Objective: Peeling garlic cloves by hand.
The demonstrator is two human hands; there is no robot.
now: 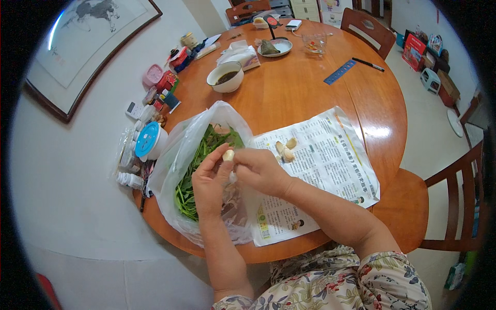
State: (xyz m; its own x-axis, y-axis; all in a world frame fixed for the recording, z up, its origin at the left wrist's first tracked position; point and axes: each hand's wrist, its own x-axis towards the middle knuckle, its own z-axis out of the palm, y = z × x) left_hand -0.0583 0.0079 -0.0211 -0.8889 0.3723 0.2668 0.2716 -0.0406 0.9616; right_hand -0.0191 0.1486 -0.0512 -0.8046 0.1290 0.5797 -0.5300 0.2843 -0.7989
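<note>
Between the thumb and fingers of my left hand [211, 182] is a pale garlic clove [228, 155]. My right hand [260, 170] meets the clove from the right, its fingers curled and slightly blurred; their tips are partly hidden. Below both hands stands a white plastic bag [170, 170], its mouth spread around leafy green stems [190, 193]. Pale pinkish scraps, perhaps garlic skins, show through the bag's near right part. Several more garlic cloves [286, 152] lie in a small group on a printed newspaper sheet [325, 193], right of my hands.
Beyond the bag are a bowl of dark liquid [226, 77], a tissue pack [240, 54] and a plate [285, 47] holding a leaf-wrapped dumpling. A blue ruler [339, 72] and black pen [368, 64] lie farther right. A blue-lidded tub [148, 140] and jars line the wall. A wooden chair [403, 209] stands right.
</note>
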